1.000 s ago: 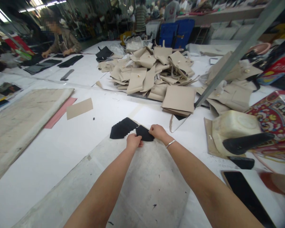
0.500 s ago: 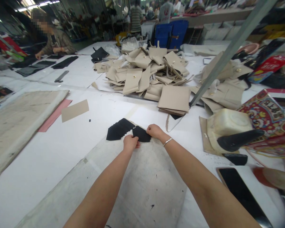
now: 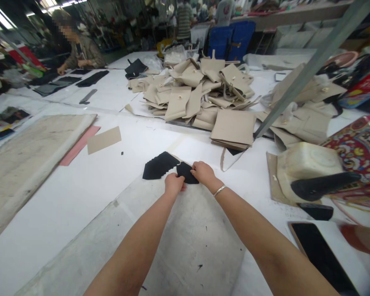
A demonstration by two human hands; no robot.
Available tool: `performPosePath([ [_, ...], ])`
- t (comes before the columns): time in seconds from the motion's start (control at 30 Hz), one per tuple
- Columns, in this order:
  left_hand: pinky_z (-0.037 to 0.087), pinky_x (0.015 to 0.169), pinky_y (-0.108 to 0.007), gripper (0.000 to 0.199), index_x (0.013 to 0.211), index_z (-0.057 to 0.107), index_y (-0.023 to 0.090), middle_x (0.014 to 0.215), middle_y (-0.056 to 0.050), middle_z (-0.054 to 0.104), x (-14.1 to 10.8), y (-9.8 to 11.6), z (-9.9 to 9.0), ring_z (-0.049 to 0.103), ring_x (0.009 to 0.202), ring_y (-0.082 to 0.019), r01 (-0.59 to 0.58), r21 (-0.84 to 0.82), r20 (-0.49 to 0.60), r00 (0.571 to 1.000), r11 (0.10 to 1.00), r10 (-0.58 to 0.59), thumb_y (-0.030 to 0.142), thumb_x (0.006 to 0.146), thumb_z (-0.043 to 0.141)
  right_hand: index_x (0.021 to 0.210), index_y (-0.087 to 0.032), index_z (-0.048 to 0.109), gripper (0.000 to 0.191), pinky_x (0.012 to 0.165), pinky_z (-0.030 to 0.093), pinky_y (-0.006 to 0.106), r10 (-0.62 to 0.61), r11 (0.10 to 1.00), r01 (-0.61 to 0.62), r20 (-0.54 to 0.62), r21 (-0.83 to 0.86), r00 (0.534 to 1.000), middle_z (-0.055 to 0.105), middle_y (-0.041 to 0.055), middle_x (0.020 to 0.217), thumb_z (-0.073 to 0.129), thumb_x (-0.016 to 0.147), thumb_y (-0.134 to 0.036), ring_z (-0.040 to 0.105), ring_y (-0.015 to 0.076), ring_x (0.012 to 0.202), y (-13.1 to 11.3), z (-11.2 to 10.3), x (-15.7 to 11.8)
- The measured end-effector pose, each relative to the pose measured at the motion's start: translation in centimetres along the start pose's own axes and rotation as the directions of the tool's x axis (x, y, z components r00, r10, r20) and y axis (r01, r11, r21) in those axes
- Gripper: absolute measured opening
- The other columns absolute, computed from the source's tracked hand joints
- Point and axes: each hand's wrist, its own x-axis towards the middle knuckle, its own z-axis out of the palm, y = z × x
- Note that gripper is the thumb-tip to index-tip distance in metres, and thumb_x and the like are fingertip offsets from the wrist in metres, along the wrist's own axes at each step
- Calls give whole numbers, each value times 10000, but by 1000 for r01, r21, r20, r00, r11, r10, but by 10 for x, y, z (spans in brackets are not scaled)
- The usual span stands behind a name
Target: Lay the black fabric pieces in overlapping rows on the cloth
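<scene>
Two groups of black cut pieces lie at the far tip of a grey-white board (image 3: 185, 230). The right-hand black piece (image 3: 187, 173) is between my hands. My left hand (image 3: 174, 183) pinches its lower left edge, thumb on top and fingers curled under. On its right side, my right hand (image 3: 203, 173), with a silver bracelet at the wrist, grips the edge between thumb and fingertips. Just left of them, a fanned row of overlapping black pieces (image 3: 159, 166) rests with a stepped edge, touched by neither hand.
Beyond is a heap of beige bag parts (image 3: 185, 88), with a stack of beige panels (image 3: 233, 126) before it. A slanted metal post (image 3: 308, 76) rises at right. Near my right arm are a pale plastic container (image 3: 311, 164) and a phone (image 3: 322, 257). A co-worker (image 3: 84, 53) sits far left.
The view has shifted slightly, so the scene sits a little further right. Both hands keep their hold on the black piece, the right fingers reaching slightly further over its edge.
</scene>
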Motion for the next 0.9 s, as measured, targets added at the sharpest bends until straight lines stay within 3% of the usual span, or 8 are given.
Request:
performPosePath([
  [0.3, 496, 441, -233, 99, 741, 551, 136, 602, -58, 640, 2, -1, 0, 636, 521, -180, -1, 35, 1, 1000, 999, 1, 193, 669, 512, 825, -156, 686, 207, 626, 389, 220, 92, 994, -99, 143, 41, 985, 680, 85, 840, 521, 750, -257, 601, 164, 783, -5, -5, 13],
  [0.53, 495, 434, -233, 55, 689, 540, 139, 508, -29, 599, 4, -8, -4, 615, 474, -168, 20, -46, -13, 1000, 999, -20, 184, 655, 540, 808, -174, 701, 218, 564, 355, 199, 6, 989, -25, 134, 143, 991, 686, 46, 770, 537, 741, -302, 583, 130, 703, 2, -2, 16],
  [0.9, 499, 424, -255, 35, 642, 521, 142, 465, -16, 569, -4, -2, -7, 597, 436, -169, 28, -70, -20, 999, 997, -29, 157, 666, 542, 794, -175, 685, 213, 588, 372, 205, 64, 992, -78, 149, 96, 987, 680, 58, 806, 595, 716, -350, 592, 144, 730, 2, -5, 16],
])
